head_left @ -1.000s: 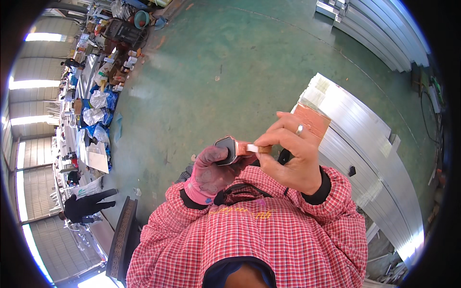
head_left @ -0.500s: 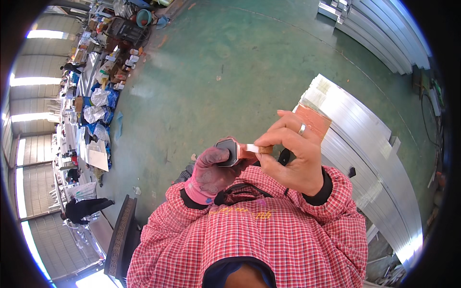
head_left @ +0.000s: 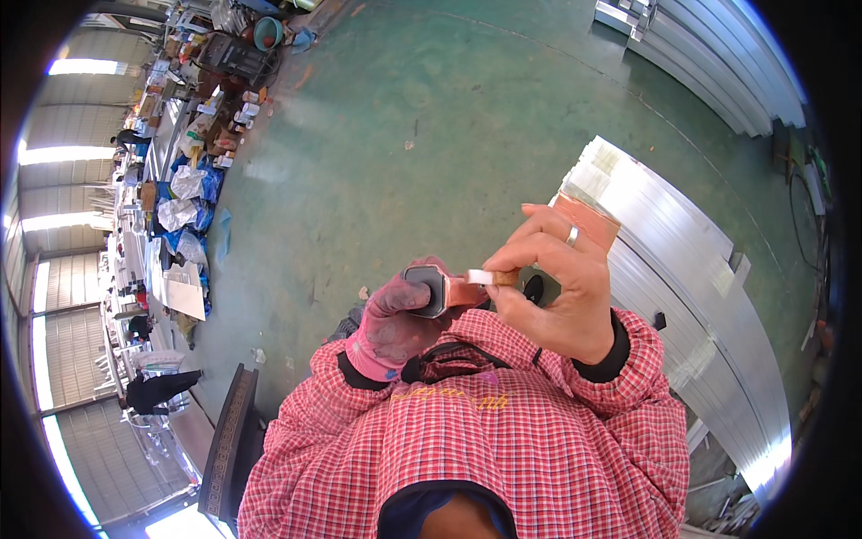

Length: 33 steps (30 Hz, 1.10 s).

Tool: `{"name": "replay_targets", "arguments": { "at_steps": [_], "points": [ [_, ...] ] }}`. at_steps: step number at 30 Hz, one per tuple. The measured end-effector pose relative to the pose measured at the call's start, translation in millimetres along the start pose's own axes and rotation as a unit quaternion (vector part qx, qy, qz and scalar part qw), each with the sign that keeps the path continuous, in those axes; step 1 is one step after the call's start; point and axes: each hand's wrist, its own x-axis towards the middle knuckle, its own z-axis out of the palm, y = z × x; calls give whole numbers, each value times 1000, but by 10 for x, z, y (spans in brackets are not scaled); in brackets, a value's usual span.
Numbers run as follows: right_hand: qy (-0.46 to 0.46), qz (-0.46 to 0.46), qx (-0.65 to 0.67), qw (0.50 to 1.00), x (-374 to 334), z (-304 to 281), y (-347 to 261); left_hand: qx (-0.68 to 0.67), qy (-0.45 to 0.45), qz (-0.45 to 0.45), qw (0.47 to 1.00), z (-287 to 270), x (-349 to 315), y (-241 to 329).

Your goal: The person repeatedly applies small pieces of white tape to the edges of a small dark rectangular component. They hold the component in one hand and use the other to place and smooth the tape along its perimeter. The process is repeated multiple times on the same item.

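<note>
A pink, dirt-stained glove covers my left hand [head_left: 388, 325], which is closed around a small block [head_left: 426, 293] with a dark, light-rimmed end and a reddish side. My bare right hand [head_left: 566, 283], with a ring on one finger, is closed in a pinch. Between its thumb and forefinger sits a short white-and-tan piece [head_left: 481, 278], whose exact kind I cannot make out. Its white end points at the block's reddish side, very close to it; whether the two touch is unclear. Both hands are held in front of my red checked jacket [head_left: 467, 449].
At my right lies a stack of long silver metal profiles [head_left: 669, 234], with a flat reddish piece [head_left: 588, 225] on it. More profiles [head_left: 709, 63] lie at the far right. Bags and boxes [head_left: 184, 184] line the left side, where a person in dark clothes [head_left: 160, 392] stands.
My right hand has shifted slightly right with the white-and-tan piece, away from the block. My left hand keeps its hold, nearly still.
</note>
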Motion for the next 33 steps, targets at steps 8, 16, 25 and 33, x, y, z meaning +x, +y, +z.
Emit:
{"name": "replay_targets", "arguments": {
  "at_steps": [8,16,25,33],
  "points": [
    [-28,-12,18,999,26,-118,13,-19,-30,15,999,3,64,-7],
    [-16,-21,4,1000,13,-113,95,-30,-10,12,999,24,121,8],
    [173,218,-79,957,-324,-548,903,-49,-109,76,990,-115,185,47],
    [204,390,-315,841,-1796,-661,2690,-14,-20,90,996,-19,140,52]
  ]
}}
